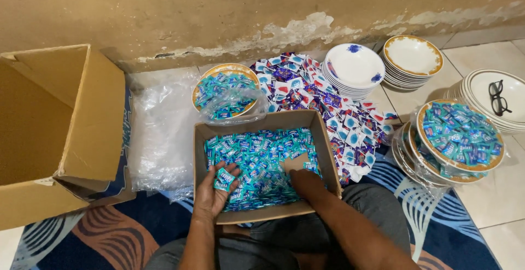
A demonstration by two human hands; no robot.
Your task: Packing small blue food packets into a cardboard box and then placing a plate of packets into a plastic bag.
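Left hand (216,189) cupping teal sachets (225,180)

A big empty carton (54,128), 2 plate stacks (383,65), eyeglasses (497,98) on bowls, and clear plastic (161,133).

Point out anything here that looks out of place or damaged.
A pair of black glasses lies in the top bowl of the white stack at right, odd among dishes. The wall's paint is flaking along its base. The big cardboard box lies tipped on its side.
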